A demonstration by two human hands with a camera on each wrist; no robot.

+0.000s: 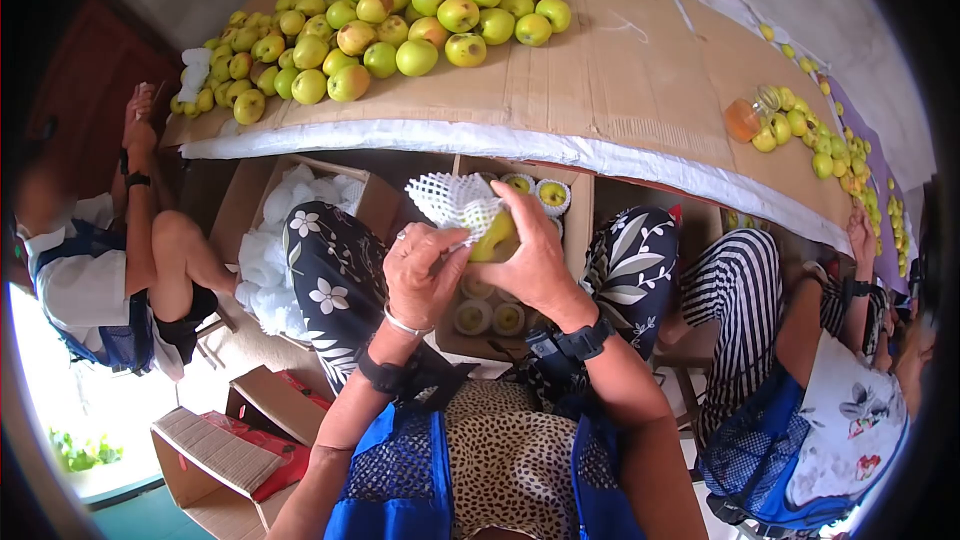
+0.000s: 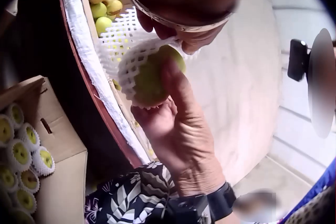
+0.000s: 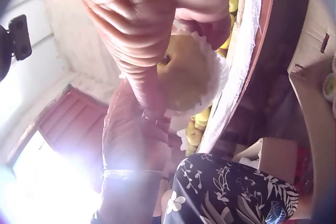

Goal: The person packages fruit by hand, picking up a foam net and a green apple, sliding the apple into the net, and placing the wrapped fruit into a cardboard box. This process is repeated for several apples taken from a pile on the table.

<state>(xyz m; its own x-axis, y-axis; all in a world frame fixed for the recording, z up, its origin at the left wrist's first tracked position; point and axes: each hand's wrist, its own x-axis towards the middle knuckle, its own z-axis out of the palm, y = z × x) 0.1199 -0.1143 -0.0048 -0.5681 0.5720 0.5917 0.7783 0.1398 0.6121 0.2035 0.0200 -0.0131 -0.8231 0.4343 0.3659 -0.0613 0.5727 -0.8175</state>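
Observation:
Between the two hands is a yellow-green apple [image 1: 497,238], partly covered by a white foam net sleeve [image 1: 450,198]. My right hand [image 1: 540,265] grips the apple, its thumb lying along the bare side in the left wrist view. The left hand [image 1: 424,272], with a bracelet at its wrist, pinches the sleeve's edge against the fruit. The sleeve's loose end flares out past the apple. In the right wrist view the bare end of the apple [image 3: 186,71] with its small dark hollow shows, ringed by the net; the right hand hides part of it.
A cardboard-covered table [image 1: 620,70] carries a heap of apples [image 1: 360,30]. Below its edge stands a carton [image 1: 575,240] of netted apples; to its left are white foam sleeves [image 1: 300,195]. People sit on both sides. An open carton [image 1: 215,450] lies behind, and a jar [image 1: 745,118] stands at right.

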